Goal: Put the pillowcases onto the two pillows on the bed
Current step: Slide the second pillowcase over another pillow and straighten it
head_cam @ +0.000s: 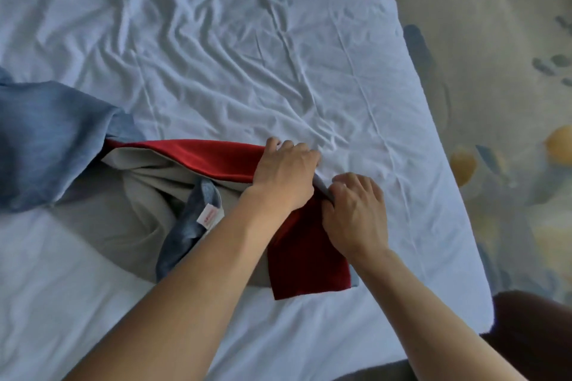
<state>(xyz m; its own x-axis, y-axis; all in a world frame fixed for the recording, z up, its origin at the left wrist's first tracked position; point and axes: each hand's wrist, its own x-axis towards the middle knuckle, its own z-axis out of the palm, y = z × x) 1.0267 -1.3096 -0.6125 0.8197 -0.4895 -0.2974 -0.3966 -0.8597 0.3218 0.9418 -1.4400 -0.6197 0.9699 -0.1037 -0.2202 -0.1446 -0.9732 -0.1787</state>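
head view: bed carries a blue pillowcase at left and a red-and-grey pillowcase near its front edge. left hand and right hand pinch its right corner. judged step: finding the opening. next: spread it. no pillow in view.

Red-grey pillowcase crumpled on bed

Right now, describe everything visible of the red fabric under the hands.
The red fabric looks like smooth, deep red cloth backed by grey. It lies folded on the white bedsheet, one band running left, one flap toward the viewer. The left hand grips its corner; the right hand pinches the edge beside it.
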